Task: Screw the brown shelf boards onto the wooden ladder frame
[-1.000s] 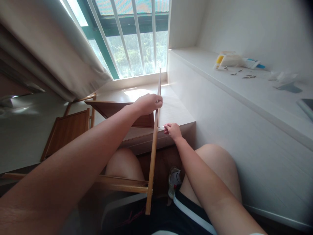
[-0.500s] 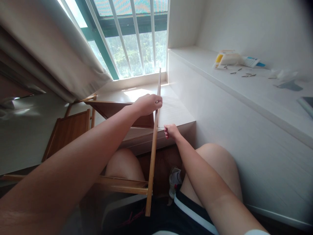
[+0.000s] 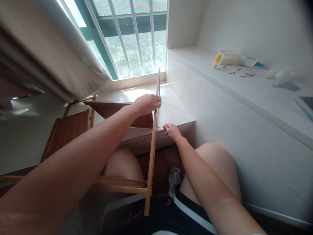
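A wooden frame (image 3: 151,156) with a long rail and a lower crossbar stands tilted over my lap. My left hand (image 3: 148,103) is closed around the upper part of its long rail. Just below and to the right, my right hand (image 3: 171,131) pinches a thin metal rod (image 3: 160,127), whose far end meets the side of the rail. Its exact kind is too small to make out. Behind my left wrist, a brown wooden panel (image 3: 144,121) leans against the frame, partly hidden by the arm.
Several small metal screws or bolts (image 3: 247,75), a white tube with a blue cap (image 3: 251,62) and plastic bags (image 3: 283,74) lie on the ledge (image 3: 207,70) at right. Another wooden panel piece (image 3: 68,132) stands at left, below the curtain (image 3: 61,49). A barred window (image 3: 137,49) is ahead.
My right hand has turned slightly at the rail, and more of the metal rod shows. My left hand keeps its grip; the whole view has shifted a little.
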Demonstrator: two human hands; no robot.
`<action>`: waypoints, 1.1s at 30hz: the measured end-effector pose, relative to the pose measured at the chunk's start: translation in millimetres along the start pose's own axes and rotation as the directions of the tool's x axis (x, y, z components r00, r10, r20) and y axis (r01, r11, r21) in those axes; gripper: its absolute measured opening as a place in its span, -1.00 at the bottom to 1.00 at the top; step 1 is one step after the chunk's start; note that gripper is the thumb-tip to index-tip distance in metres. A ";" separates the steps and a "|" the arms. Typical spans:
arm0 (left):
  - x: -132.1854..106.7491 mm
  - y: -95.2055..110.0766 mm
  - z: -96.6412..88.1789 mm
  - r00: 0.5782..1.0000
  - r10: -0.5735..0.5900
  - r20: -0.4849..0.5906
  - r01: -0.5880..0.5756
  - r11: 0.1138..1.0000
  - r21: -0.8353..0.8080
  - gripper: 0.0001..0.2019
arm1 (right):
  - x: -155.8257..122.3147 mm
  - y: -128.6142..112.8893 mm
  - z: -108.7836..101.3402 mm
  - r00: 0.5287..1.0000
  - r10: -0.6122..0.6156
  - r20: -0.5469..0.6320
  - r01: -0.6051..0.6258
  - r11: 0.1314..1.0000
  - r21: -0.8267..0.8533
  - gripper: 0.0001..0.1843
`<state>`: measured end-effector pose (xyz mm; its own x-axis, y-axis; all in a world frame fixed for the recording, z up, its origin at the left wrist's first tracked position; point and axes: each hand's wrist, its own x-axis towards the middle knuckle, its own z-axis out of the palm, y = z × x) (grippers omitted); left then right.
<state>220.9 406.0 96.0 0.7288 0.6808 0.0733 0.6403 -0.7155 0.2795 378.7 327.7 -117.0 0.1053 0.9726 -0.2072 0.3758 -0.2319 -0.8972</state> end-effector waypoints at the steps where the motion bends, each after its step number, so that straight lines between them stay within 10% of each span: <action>1: -0.2 0.1 0.0 1.000 0.002 0.000 -0.002 1.000 -0.001 -0.81 | -0.6 0.0 -0.9 0.999 -0.034 -0.011 0.033 0.999 -0.042 -0.69; 17: -0.5 0.4 -1.0 1.000 0.005 -0.001 -0.005 1.000 0.005 -0.78 | 3.4 -9.4 11.5 0.959 0.277 0.067 -0.285 0.934 0.214 -0.63; 33: 0.0 0.5 -0.9 1.000 -0.015 0.010 0.015 1.000 -0.014 -0.79 | -0.2 3.2 2.6 0.996 -0.079 -0.041 0.068 0.974 -0.218 -0.61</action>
<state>221.0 405.9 97.1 0.7212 0.6902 0.0598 0.6481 -0.7026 0.2938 377.5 326.8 -120.9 0.1129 0.9863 -0.1201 0.5738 -0.1634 -0.8025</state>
